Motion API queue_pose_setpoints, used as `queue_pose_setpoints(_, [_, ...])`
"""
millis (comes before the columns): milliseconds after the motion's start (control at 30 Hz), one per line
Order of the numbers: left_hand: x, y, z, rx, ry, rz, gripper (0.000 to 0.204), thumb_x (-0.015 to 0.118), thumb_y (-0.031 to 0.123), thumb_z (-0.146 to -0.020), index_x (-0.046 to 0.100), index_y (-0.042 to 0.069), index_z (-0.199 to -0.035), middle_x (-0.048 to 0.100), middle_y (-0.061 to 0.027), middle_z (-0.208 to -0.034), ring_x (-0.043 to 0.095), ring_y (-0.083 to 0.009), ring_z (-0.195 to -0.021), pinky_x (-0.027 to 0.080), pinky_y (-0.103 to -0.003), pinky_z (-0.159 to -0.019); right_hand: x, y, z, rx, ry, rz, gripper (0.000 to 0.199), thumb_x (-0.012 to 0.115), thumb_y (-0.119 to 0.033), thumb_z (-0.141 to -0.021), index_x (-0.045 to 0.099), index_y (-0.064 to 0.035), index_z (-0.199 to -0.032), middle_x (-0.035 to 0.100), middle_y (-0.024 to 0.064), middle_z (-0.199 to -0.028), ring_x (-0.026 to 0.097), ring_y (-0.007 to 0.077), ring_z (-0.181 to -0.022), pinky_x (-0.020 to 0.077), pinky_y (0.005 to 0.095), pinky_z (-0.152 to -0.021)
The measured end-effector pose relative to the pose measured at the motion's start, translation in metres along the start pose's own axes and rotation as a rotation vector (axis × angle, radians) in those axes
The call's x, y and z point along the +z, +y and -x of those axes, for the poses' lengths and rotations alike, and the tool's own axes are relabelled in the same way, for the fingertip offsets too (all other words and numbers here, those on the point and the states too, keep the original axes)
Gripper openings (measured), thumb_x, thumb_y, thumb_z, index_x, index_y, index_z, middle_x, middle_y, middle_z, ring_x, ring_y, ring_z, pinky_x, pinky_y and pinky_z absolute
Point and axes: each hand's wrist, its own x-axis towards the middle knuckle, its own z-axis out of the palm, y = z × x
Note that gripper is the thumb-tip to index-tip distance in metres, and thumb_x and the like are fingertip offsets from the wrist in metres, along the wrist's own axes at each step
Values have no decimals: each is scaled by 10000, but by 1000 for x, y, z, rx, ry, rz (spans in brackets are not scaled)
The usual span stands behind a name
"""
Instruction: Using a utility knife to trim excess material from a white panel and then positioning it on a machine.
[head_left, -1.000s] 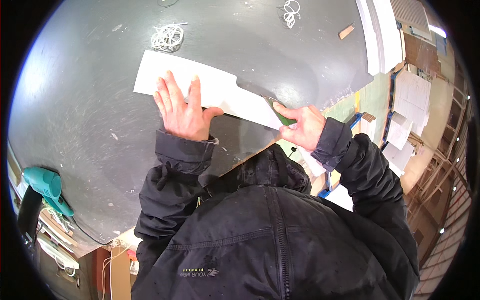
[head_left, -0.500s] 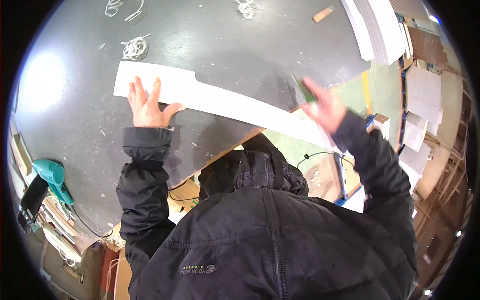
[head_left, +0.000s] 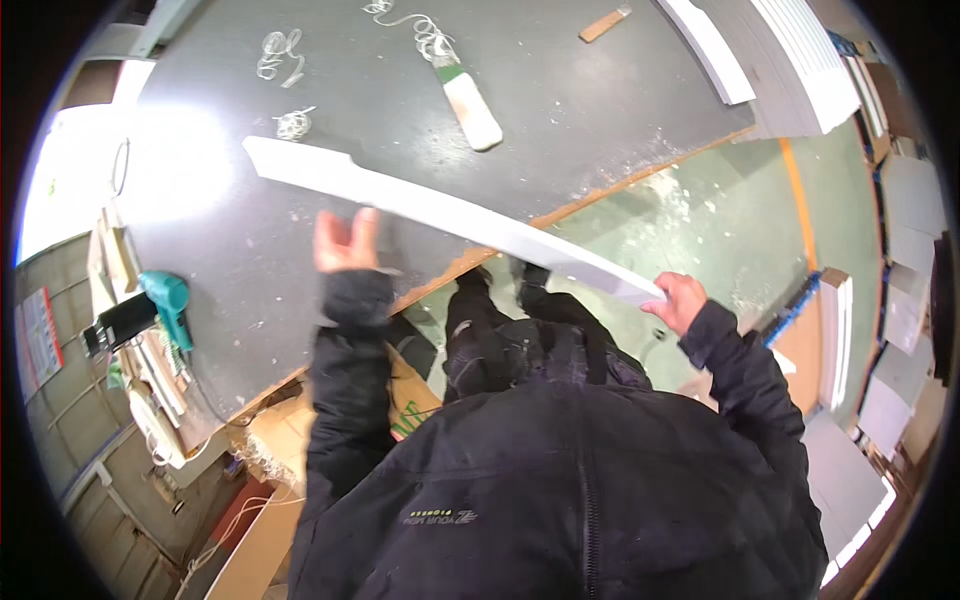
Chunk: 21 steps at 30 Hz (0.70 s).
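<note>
A long white curved panel (head_left: 430, 208) slants across the worktop, its wider stepped end on the left and its narrow right end reaching past the table edge. My right hand (head_left: 680, 302) is closed on that narrow end, thumb and fingers pinching it. Just below the panel's left part, my left hand (head_left: 347, 242) is apart from it, slightly blurred, with fingers spread and nothing in them. Beyond the panel lies a hand tool (head_left: 470, 108) with a pale, rounded body and a green band; its exact kind is not clear.
Tangles of white string (head_left: 293, 124) lie on the dark worktop (head_left: 260, 250). A small wooden-handled piece (head_left: 604, 25) is at the far side, near stacked white panels (head_left: 790, 70). On the left edge sits a teal power tool (head_left: 166, 300). The wooden table edge (head_left: 590, 205) runs diagonally.
My right hand has let go of the green tool, now on the worktop, and grips the panel's narrow end. My left hand has come off the panel. The panel has turned and tilted.
</note>
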Motion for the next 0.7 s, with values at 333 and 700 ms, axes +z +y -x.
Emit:
queue_pose_setpoints(333, [38, 149, 114, -523, -530, 945, 444, 579, 187, -941, 391, -26, -1282, 552, -243, -1223, 586, -436, -1092, 488, -577, -947, 60, -66, 42, -381, 514, 47, 382, 628, 104, -662, 511, 31, -1018, 529, 275, -1157, 557, 463, -1022, 477, 479, -874])
queue_pose_setpoints(700, [-96, 185, 185, 75, -708, 960, 414, 385, 25, -980, 389, -79, -1381, 484, -192, -1397, 512, -343, -1272, 417, -453, -1065, 115, -133, 80, -143, 435, -353, 484, 758, -138, -668, 571, 6, -1090, 642, 210, -938, 637, 393, -910, 503, 419, -772])
